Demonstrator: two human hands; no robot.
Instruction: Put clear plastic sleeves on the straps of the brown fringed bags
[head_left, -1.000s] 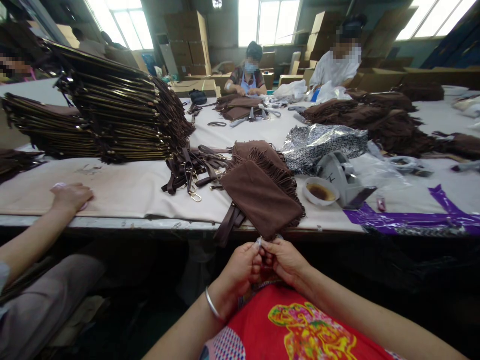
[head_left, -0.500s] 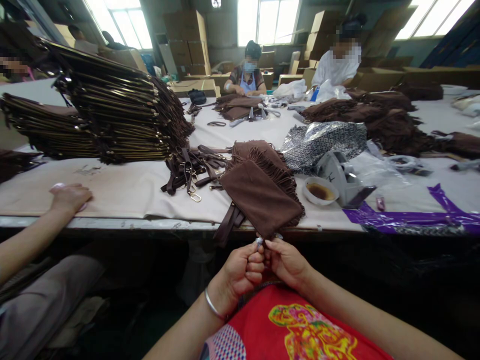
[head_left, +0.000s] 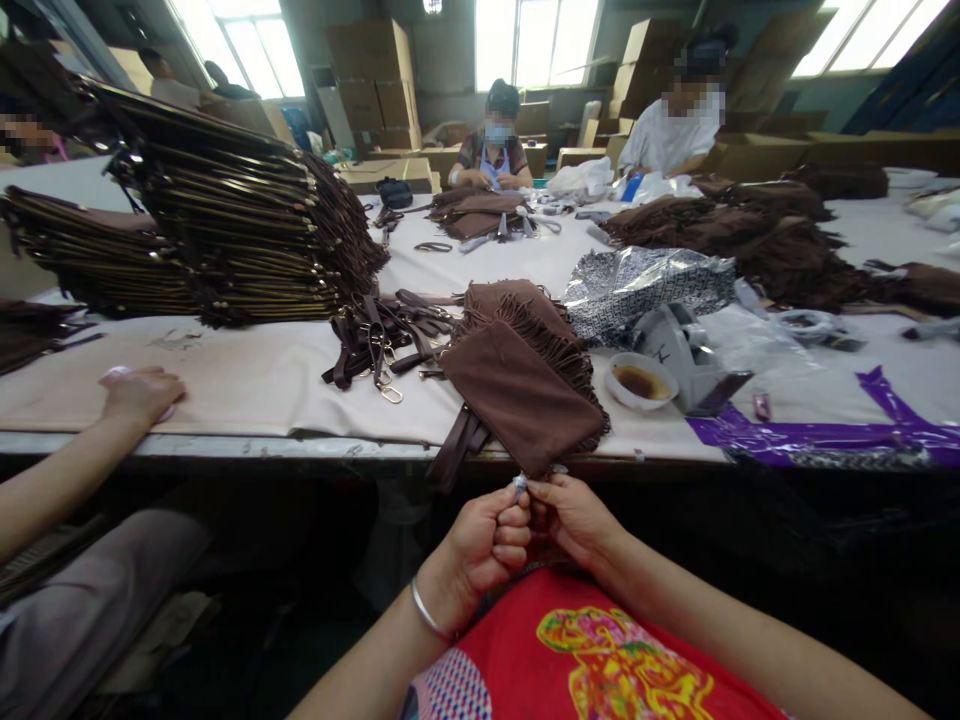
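A brown fringed pouch (head_left: 525, 395) lies on more fringed pieces, its near corner over the table's front edge. Just below that corner, my left hand (head_left: 491, 540) is closed, with a small whitish thing (head_left: 519, 484) poking out between thumb and forefinger. Touching it from the right, my right hand (head_left: 574, 515) has its fingers pressed together; whatever they pinch is too small to name. Dark straps (head_left: 459, 445) hang from beneath the pouch over the edge. Left of the pouch is a heap of dark straps with gold clips (head_left: 386, 345).
Tall stacks of brown pouches (head_left: 225, 200) stand at the left. Another person's hand (head_left: 142, 393) rests on the table. Right of the pouch are a bowl of brown liquid (head_left: 641, 382), a grey tape dispenser (head_left: 682, 360) and purple plastic (head_left: 817, 437). People work across the table.
My right hand's fingers have shifted slightly at the pinch. Across the table, the person in white has moved a little. The pouch lies as before.
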